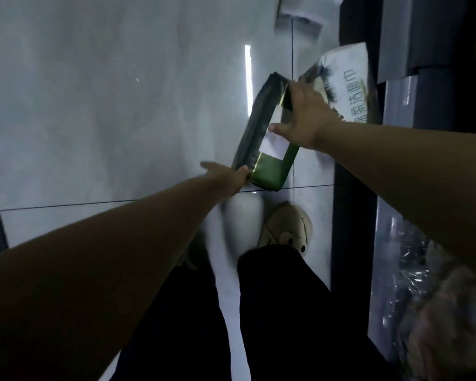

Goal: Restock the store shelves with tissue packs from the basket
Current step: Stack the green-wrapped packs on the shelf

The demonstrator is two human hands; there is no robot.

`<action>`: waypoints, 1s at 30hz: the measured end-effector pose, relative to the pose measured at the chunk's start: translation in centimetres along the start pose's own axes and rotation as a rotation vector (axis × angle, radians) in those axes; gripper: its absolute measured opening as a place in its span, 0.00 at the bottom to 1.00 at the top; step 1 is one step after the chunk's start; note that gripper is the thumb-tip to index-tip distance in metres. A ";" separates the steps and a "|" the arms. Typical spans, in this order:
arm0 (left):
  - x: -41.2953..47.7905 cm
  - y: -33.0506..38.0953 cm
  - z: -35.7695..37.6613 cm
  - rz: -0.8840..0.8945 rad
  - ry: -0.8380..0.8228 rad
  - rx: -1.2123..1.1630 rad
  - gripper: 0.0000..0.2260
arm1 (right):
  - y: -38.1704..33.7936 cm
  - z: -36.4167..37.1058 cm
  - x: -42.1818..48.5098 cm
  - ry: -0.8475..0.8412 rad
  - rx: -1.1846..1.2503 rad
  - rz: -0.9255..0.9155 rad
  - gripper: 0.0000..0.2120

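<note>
Both hands are on the green tissue pack: my right hand grips its far side, thumb on the white label, and my left hand presses its near corner, fingers straight. A white pack lies just beyond it.

Glossy grey tiled floor, thin dark grout lines, bright strip-light reflection, dark shelving at right.
</note>
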State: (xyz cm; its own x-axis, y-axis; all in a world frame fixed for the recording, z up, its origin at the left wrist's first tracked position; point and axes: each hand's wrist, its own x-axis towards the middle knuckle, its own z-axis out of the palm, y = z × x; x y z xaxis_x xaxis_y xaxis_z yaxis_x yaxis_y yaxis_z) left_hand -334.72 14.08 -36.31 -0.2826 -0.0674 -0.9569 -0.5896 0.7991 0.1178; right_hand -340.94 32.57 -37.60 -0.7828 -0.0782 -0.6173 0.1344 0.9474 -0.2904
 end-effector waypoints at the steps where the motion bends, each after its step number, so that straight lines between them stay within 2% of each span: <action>1: 1.1 -0.3 1.0 -0.098 -0.105 -0.233 0.25 | 0.7 0.6 0.5 0.029 0.037 0.025 0.45; 2: 1.6 -0.5 1.5 -0.181 -0.201 -0.442 0.20 | 1.5 1.2 1.2 0.058 0.090 0.058 0.47; 4: 2.9 -0.7 2.8 -0.211 -0.320 -0.756 0.23 | 2.5 1.8 2.0 0.083 0.184 0.131 0.50; 5: 3.7 -0.8 3.4 -0.178 -0.319 -0.855 0.26 | 2.9 2.2 2.4 0.089 0.196 0.171 0.53; 7: 4.3 -0.6 3.1 -0.114 -0.268 -1.047 0.28 | 3.2 2.7 2.5 0.084 0.245 0.264 0.55; 9: 4.2 -0.6 1.4 -0.080 -0.248 -1.259 0.30 | 2.7 2.8 1.9 0.054 0.498 0.339 0.46; 10: 4.0 -0.9 0.5 -0.075 -0.230 -1.287 0.36 | 2.2 2.6 1.2 0.031 0.661 0.370 0.37; 12: 4.2 -2.2 -0.8 -0.103 -0.190 -1.256 0.54 | 1.0 2.0 -0.6 -0.003 0.915 0.403 0.21; 14: 1.8 -2.9 -2.8 -0.103 -0.133 -1.193 0.58 | -0.9 1.3 -2.6 0.019 1.044 0.416 0.13; 16: -2.7 -2.9 -5.2 -0.070 -0.034 -1.130 0.49 | -3.3 0.4 -4.5 0.075 1.148 0.462 0.19; 18: -4.7 -3.4 -6.5 -0.075 0.069 -1.119 0.38 | -6.6 -0.9 -6.4 0.175 1.304 0.528 0.37; 19: -5.9 -3.5 -7.1 -0.072 0.079 -1.150 0.37 | -8.5 -1.6 -7.3 0.209 1.379 0.594 0.45; 20: -7.1 -3.4 -7.6 -0.055 0.039 -1.204 0.40 | -10.4 -2.3 -8.3 0.175 1.487 0.658 0.48; 21: -8.3 -3.2 -8.2 -0.030 -0.017 -1.273 0.46 | -12.3 -3.0 -9.3 0.092 1.598 0.697 0.45; 23: -9.5 -3.4 -8.8 0.032 -0.104 -1.363 0.52 | -15.7 -4.4 -11.0 -0.184 1.783 0.655 0.29; 24: -10.3 -3.5 -9.0 0.066 -0.132 -1.392 0.51 | -16.8 -5.0 -11.9 -0.275 1.782 0.605 0.25; 26: -13.3 -3.2 -10.2 0.112 -0.205 -1.403 0.45 | -17.5 -6.5 -12.9 -0.323 1.697 0.525 0.22; 28: -16.5 -3.3 -11.4 0.141 -0.275 -1.227 0.37 | -17.4 -8.5 -13.6 -0.334 1.590 0.475 0.21; 30: -19.1 -4.3 -12.8 0.141 -0.333 -1.014 0.34 | -17.0 -10.8 -14.3 -0.371 1.471 0.428 0.26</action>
State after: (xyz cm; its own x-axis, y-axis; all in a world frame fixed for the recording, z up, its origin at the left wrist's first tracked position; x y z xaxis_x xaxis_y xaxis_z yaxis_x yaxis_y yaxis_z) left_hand -336.51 4.29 -15.11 -0.2674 0.2747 -0.9236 -0.9635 -0.0915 0.2517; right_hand -338.58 20.89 -15.96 -0.3770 -0.1722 -0.9101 0.9199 -0.1840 -0.3463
